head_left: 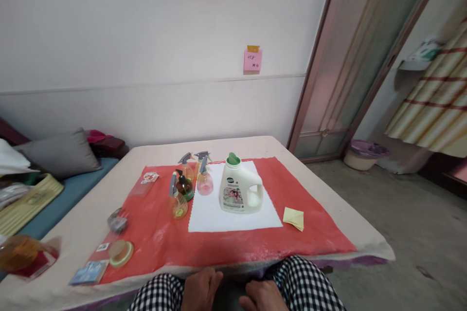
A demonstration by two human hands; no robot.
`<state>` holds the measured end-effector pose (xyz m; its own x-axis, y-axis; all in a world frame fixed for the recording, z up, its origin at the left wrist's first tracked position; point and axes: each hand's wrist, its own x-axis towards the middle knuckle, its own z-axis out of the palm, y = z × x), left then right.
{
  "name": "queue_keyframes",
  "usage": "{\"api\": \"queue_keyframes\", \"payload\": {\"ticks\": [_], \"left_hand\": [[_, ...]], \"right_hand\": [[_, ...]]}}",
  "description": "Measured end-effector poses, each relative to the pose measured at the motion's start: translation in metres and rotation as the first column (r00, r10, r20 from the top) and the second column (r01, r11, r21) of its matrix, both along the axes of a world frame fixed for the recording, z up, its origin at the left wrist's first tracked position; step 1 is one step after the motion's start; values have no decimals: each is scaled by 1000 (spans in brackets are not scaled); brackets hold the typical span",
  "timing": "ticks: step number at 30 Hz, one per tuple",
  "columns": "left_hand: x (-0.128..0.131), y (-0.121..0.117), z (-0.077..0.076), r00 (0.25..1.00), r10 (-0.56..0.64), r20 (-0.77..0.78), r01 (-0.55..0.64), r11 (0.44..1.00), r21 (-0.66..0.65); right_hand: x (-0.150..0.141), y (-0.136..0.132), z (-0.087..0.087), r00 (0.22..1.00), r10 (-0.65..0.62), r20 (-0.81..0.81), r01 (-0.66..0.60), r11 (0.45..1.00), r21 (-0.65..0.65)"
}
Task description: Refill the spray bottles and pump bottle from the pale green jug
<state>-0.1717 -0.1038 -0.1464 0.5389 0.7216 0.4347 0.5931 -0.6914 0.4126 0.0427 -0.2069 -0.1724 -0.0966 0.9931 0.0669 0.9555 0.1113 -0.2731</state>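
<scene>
My left hand (pixel 201 289) rests at my lap beside the checked sleeve or trouser cloth, its thumb apart from the fingers and nothing seen in it. My right hand (pixel 263 296) lies across from it, loosely open, also holding nothing visible. Both are below the table's near edge, touching none of the objects on it. Beyond them stands a large cream jug (pixel 231 189) with a handle and a green inner spout, on a white cloth (pixel 207 221). To its left are a pink spray bottle (pixel 205 185), a dark pump bottle (pixel 185 187) and clear spray bottles (pixel 178 205).
A red sheet (pixel 153 233) covers much of the table. A folded yellow cloth (pixel 293 218) lies at right. At left are a round lid (pixel 120 252), a blue packet (pixel 89 273) and an amber bottle (pixel 27 255). A pink note (pixel 252 60) is taped to the wall.
</scene>
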Motion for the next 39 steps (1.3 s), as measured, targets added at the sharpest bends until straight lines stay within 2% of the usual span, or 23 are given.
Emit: {"api": "queue_keyframes", "payload": {"ticks": [3,7,11,14,19,23,28,34,39], "left_hand": [[-1,1,4,998,-27,52,29,999,-32],[2,1,15,993,-79,87,67,988,137],[5,-1,18,996,-31,81,17,985,174],[5,-2,16,997,7,79,-20,985,174],[5,-3,17,997,27,67,-37,987,154],[6,-6,18,997,23,68,-29,995,97],[3,-4,10,986,62,153,-70,996,46],[1,-1,1,988,26,151,-27,1000,6],[3,-4,0,988,14,155,-13,1000,-4]], "right_hand": [[1,-3,4,990,-10,-143,16,999,43],[4,-5,13,953,-43,-300,64,996,63],[9,-6,23,908,-123,-401,153,987,45],[11,-7,24,864,-186,-469,239,970,56],[9,-7,10,905,-170,-389,247,956,156],[8,-4,1,963,-65,-262,141,948,285],[3,-3,-4,984,3,-177,64,926,371],[-4,-2,-11,994,57,-92,-10,897,442],[-5,-2,-10,992,65,-109,-9,893,449]]}}
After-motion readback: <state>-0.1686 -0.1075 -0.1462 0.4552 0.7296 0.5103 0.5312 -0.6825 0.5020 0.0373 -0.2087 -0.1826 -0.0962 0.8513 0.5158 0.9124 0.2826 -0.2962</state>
